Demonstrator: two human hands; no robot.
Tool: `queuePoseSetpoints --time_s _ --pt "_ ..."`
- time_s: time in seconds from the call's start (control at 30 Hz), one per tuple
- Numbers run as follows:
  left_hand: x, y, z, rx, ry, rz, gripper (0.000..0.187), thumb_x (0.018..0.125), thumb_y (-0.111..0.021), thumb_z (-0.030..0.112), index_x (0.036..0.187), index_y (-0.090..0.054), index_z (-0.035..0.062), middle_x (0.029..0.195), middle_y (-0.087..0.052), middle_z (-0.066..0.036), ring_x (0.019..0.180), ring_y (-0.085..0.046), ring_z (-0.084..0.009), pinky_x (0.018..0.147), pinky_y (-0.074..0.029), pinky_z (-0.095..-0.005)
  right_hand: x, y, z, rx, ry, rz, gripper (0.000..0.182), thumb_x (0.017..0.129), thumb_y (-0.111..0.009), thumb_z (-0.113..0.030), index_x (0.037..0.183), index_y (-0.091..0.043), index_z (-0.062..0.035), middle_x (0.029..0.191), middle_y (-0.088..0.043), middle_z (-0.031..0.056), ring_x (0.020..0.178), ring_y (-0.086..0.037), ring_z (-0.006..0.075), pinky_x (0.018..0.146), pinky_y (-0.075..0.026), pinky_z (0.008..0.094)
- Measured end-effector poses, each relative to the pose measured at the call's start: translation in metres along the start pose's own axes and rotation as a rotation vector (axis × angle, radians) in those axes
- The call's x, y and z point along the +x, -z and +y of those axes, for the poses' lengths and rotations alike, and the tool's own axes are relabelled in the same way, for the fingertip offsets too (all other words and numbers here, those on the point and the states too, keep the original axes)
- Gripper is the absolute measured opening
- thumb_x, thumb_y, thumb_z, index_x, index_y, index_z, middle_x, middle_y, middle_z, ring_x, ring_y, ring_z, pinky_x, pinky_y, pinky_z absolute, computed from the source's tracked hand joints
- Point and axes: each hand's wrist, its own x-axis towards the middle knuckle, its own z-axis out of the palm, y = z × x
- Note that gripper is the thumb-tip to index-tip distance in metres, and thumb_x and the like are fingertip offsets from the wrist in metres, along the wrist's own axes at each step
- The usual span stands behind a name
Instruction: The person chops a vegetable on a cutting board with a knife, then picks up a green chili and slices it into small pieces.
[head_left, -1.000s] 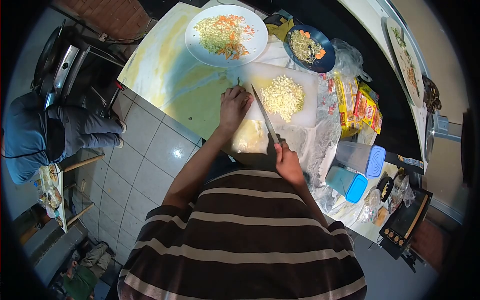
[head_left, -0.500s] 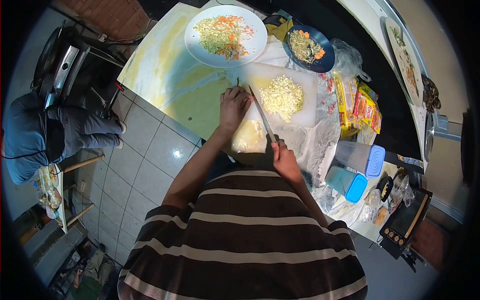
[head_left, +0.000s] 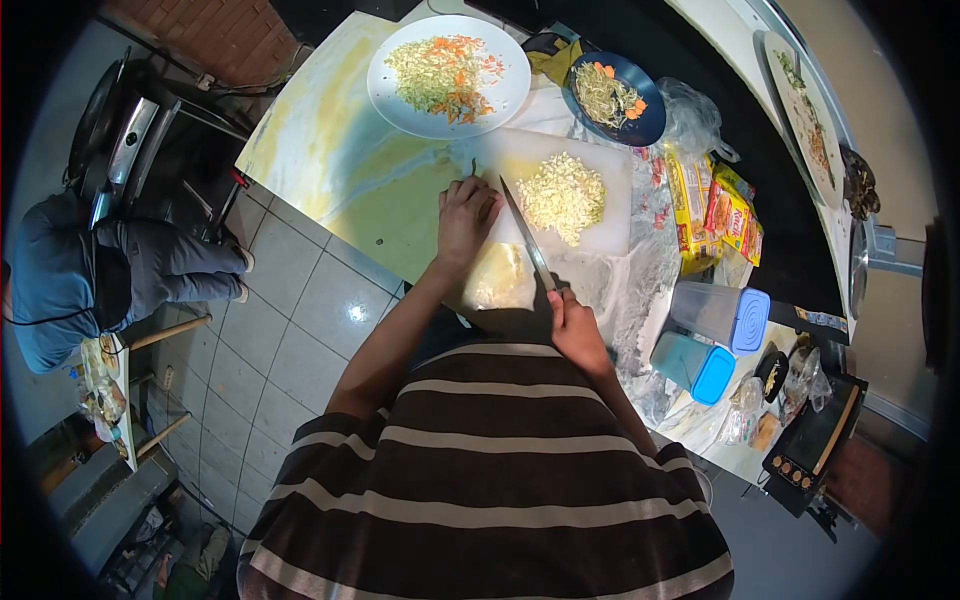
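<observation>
My right hand [head_left: 577,328] grips the handle of a kitchen knife [head_left: 527,232], its blade slanting up and left over the cutting board. Closed with bent fingers, my left hand [head_left: 467,218] rests at the left edge of the white cutting board [head_left: 618,190], beside the knife's tip. Anything under its fingers is hidden. To the right of the blade lies a pile of finely chopped pale yellow food [head_left: 563,198]. A clear plastic bag with pale contents [head_left: 500,277] sits just below my left hand.
Beyond the board stand a white plate [head_left: 380,85] of chopped vegetables and a dark bowl [head_left: 655,105]. Yellow packets [head_left: 693,210] and lidded plastic containers [head_left: 750,322] [head_left: 713,375] are on the right. A person in blue [head_left: 50,260] bends near a stove at left.
My right hand and the knife have drawn back slightly toward me. The left hand stays almost in place, and the chopped pile looks the same.
</observation>
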Motion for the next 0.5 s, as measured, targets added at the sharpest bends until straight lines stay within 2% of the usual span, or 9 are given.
queuePoseSetpoints --time_s 0.1,0.17,0.23,0.5 --pt "-0.0001 -0.0003 -0.0007 0.005 -0.002 0.003 0.011 0.082 -0.072 0.018 0.090 -0.068 0.0103 0.099 -0.059 -0.004 0.092 -0.055 -0.0261 0.079 -0.039 -0.0398 0.0004 -0.0009 0.0003 0.000 0.028 -0.009 0.035 0.103 -0.043 -0.030 0.099 -0.054 0.0027 0.077 -0.061 0.0320 0.077 -0.059 0.0518 0.064 -0.044 0.0563" --pt "-0.0008 -0.0001 0.0001 0.012 -0.003 -0.001 0.012 0.082 -0.072 0.018 0.090 -0.069 0.0101 0.099 -0.059 -0.004 0.092 -0.055 -0.0261 0.079 -0.039 -0.0397 0.0005 -0.0009 -0.0005 0.014 0.002 -0.030 0.037 0.103 -0.042 -0.033 0.099 -0.054 0.0018 0.080 -0.061 0.0329 0.080 -0.058 0.0542 0.070 -0.045 0.0606" --pt "-0.0005 0.0008 0.0010 0.007 0.009 -0.018 0.014 0.083 -0.070 0.019 0.091 -0.068 0.0076 0.097 -0.058 -0.005 0.095 -0.054 -0.0258 0.083 -0.039 -0.0400 -0.0002 -0.0018 -0.0010 0.020 0.004 -0.027 0.037 0.103 -0.042 -0.033 0.100 -0.054 0.0020 0.080 -0.061 0.0331 0.081 -0.058 0.0542 0.071 -0.045 0.0607" --pt "-0.0013 0.0009 0.0001 -0.011 0.009 -0.030 0.012 0.083 -0.070 0.019 0.090 -0.069 0.0090 0.097 -0.058 -0.004 0.093 -0.054 -0.0260 0.082 -0.039 -0.0401 0.0036 -0.0052 0.0001 0.034 -0.010 -0.054 0.038 0.103 -0.041 -0.033 0.100 -0.055 0.0029 0.082 -0.062 0.0336 0.083 -0.058 0.0539 0.072 -0.045 0.0598"
